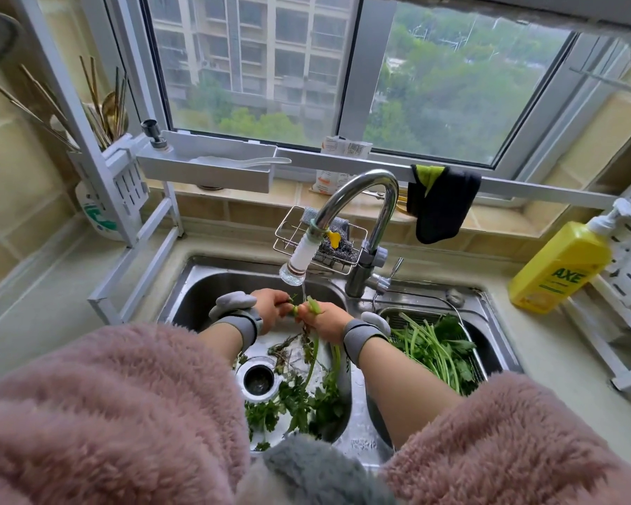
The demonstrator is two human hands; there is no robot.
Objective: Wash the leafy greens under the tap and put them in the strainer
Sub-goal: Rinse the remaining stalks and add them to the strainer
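Double steel sink (pixel 197 286), tap (pixel 361 198) running over the left basin. Strainer (pixel 467 353) in the right basin, holding greens. Loose leafy greens (pixel 299 399) by the drain. Right hand (pixel 325 320) curled round green stems (pixel 316 355) under the stream; left hand (pixel 270 308) pinching their tips.

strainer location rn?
Head view: the strainer sits in the right sink basin, right of the right hand and below-right of the tap, with greens already in it.
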